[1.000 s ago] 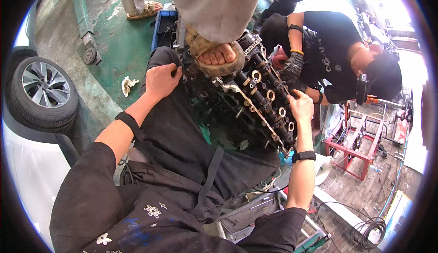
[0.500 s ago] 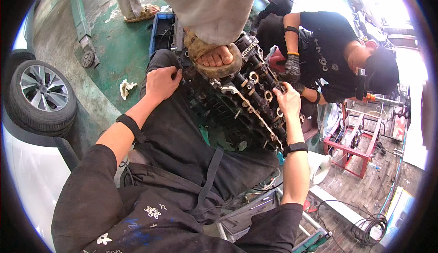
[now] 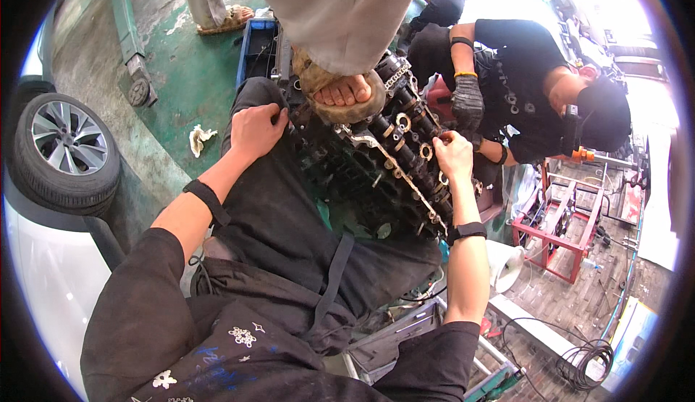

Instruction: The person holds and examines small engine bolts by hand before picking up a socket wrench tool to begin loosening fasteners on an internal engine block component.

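An engine (image 3: 347,174) lies before me with its top exposed, showing dark shafts and brass-coloured rings (image 3: 403,122). At its right side my right hand (image 3: 455,154) has its fingers bent down against the upper parts. What they pinch, if anything, is hidden under the hand. My left hand (image 3: 255,132) rests on my left knee beside the engine, loosely curled, with nothing visible in it. A person's foot in a worn sandal (image 3: 340,101) stands on the engine between my hands. Close to my right hand is a co-worker's gloved hand (image 3: 468,101).
The co-worker (image 3: 528,76) crouches at the engine's right. A blue crate (image 3: 255,43) stands behind it. At the left, a wheel (image 3: 69,148) lies by a white car panel. A red metal frame (image 3: 557,221), coiled black cable (image 3: 585,364) and crumpled rag (image 3: 200,140) are on the floor.
My right hand's fingers have curled in more over the same spot on the engine. The co-worker's gloved hand has lifted and turned. My left hand has stayed on the knee.
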Demonstrator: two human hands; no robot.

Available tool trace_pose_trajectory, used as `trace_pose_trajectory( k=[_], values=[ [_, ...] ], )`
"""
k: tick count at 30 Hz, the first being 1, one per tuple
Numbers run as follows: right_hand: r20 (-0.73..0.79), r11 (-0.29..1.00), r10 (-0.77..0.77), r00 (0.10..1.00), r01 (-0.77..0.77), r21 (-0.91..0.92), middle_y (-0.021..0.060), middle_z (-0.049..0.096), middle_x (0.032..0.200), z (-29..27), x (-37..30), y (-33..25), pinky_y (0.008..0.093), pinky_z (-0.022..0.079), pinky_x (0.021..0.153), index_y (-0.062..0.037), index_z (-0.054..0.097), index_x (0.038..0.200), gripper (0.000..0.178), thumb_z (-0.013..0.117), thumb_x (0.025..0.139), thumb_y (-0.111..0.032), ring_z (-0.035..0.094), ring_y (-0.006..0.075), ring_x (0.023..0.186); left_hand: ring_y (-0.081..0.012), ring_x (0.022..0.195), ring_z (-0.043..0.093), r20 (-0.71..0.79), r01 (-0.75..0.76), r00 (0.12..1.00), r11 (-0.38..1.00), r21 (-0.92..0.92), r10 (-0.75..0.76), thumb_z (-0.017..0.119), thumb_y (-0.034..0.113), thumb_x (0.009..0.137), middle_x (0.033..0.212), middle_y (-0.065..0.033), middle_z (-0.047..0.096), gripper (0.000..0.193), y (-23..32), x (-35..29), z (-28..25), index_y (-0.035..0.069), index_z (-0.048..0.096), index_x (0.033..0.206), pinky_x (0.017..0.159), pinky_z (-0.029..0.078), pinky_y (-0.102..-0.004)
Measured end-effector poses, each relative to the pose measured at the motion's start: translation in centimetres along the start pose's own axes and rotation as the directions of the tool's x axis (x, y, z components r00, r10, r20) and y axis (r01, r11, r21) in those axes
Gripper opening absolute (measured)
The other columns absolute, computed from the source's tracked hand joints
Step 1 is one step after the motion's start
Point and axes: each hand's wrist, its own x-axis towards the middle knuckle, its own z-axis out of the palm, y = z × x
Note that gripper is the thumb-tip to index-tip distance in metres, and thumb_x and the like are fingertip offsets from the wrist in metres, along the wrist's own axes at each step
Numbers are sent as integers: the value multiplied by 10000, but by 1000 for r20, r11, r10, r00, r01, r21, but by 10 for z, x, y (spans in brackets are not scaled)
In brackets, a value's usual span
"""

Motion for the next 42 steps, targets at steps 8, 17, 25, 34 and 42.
trace_pose_trajectory(
  k=[8, 17, 25, 34, 42],
  values=[
    [-47, 985, 162, 986, -164, -44, 202, 684, 873, -2, 4, -8, 396, 513, 801, -30, 713, 905, 312, 675, 781, -314, 669, 335, 875, -350, 600, 603, -1, -4, 1000, 999, 52, 4, 593, 331, 855, 600, -158, 584, 325, -1, 2, 2, 62, 613, 673, 562, 463, -448],
    [-103, 988, 151, 983, -145, 56, 212, 670, 986, -4, 19, 17, 397, 494, 862, -63, 708, 1008, 341, 678, 786, -319, 646, 323, 979, -352, 608, 603, 14, -7, 1000, 1000, 26, 7, 587, 334, 856, 598, -158, 581, 319, 3, 2, -1, 63, 617, 690, 565, 462, -448],
    [7, 989, 128, 992, -127, -80, 141, 687, 974, -8, 29, 13, 398, 503, 828, -137, 729, 961, 219, 655, 809, -276, 655, 313, 932, -350, 601, 604, 17, 14, 1000, 1000, 20, -14, 591, 338, 856, 599, -150, 587, 323, 1, 3, 1, 63, 618, 688, 567, 463, -447],
    [24, 979, 130, 991, -125, -160, 172, 677, 983, 2, 36, 8, 419, 495, 845, -73, 707, 959, 307, 670, 806, -336, 643, 340, 952, -342, 597, 607, 11, 26, 1000, 1000, 16, -26, 589, 336, 858, 595, -143, 589, 324, -1, 1, 1, 63, 622, 686, 567, 468, -442],
    [23, 973, 205, 979, -201, -118, 178, 691, 932, -6, 34, 6, 407, 514, 808, -68, 727, 913, 289, 683, 775, -318, 669, 325, 902, -330, 610, 620, 47, 29, 998, 999, 21, -30, 580, 327, 851, 626, -149, 613, 315, 1, 3, -2, 63, 641, 692, 564, 474, -439]
  ],
)
